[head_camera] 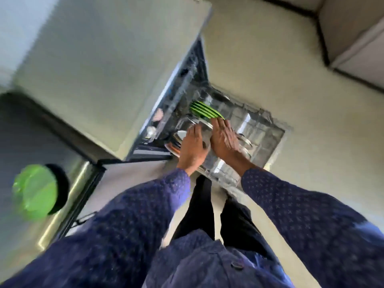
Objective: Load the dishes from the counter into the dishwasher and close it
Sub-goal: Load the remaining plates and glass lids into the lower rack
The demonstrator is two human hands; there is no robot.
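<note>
The kitchen has a pale floor [311, 84] and a big pale counter [99, 65] on the left. Under the counter the dishwasher [187, 80] is open, and its lower rack [259, 134] is pulled out over the floor. Green plates [204, 110] stand on edge in the rack. More plates [176, 142] stand beside them, at the near left.

Both hands are down in the rack. The left hand [192, 147] lies on a shiny steel dish [202, 126] with its fingers bent over the rim. The right hand [223, 138] has straight fingers pressed close together, flat against the same dish.

I think the dish is being set in its slot. It would be good to hold it upright and push it down gently between the wires, so it does not bump the green plates.

A green bowl [34, 191] sits on the steel surface [68, 183] at the left, all blurry.
</note>
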